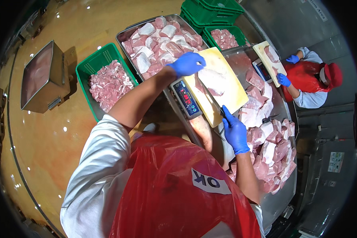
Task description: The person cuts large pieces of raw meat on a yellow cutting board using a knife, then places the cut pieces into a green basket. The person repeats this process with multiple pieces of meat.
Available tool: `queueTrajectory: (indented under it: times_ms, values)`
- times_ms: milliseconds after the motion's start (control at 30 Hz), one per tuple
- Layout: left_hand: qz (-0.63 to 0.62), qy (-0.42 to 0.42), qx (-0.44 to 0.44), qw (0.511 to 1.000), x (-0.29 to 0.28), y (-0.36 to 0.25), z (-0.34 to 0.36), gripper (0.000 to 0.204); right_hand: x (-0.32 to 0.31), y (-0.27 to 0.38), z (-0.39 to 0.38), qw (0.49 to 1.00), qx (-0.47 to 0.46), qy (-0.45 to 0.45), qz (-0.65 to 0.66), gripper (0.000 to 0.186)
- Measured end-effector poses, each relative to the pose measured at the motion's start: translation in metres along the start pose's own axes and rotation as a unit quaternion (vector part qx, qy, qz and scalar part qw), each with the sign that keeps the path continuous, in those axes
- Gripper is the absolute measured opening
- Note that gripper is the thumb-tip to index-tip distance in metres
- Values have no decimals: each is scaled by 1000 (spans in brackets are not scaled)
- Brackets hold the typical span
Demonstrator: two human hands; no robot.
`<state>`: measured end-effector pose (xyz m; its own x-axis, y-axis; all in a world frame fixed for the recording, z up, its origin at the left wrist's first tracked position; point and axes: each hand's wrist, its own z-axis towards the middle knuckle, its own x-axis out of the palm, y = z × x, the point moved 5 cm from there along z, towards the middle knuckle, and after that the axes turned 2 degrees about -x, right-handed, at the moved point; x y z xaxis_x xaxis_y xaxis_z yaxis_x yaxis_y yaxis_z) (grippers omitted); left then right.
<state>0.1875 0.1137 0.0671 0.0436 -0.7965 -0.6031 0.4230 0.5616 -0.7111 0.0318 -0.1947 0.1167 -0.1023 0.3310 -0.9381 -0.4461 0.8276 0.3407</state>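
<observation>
I have two blue gloves on. My right hand (235,134) has its fingers closed around the handle of one knife (210,94). My left hand (188,64) is bent over the upper edge of the board, fingers loosely curled – I cannot tell whether they grip anything. One piece of meat (213,82) lies on the board just below my left fingertips, up and to the left of my right fingers, with the blade along its left side. It is a thick slab, its top whitish with fat.

Beneath it is one yellow board (237,99), with one scale (185,99) at its left edge. Beyond are one metal tray (146,21) of cuts and two green baskets of small pieces, one left (83,85), one farther up (238,30). A meat pile (271,154) sits at right – too heaped to count. One co-worker (309,81) holds another board (279,73).
</observation>
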Motion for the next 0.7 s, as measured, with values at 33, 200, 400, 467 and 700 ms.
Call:
queueTrajectory:
  times_ms: [33,200,400,467,700]
  values:
    - [23,54,11,998,9,-4,14,27,-4,-1,7,1000,-10,4,0,53]
    - [-114,-113,-40,986,-17,11,24,26,-27,-20,23,994,48,-5,94,50]
    - [215,-182,135,950,17,32,-44,13,-34,-75,21,988,118,-5,103,43]
    - [21,-183,-98,978,63,42,-62,12,-18,-114,20,980,121,-45,151,41]
    - [-82,-116,-238,961,74,18,-62,47,15,-124,42,974,121,8,193,44]
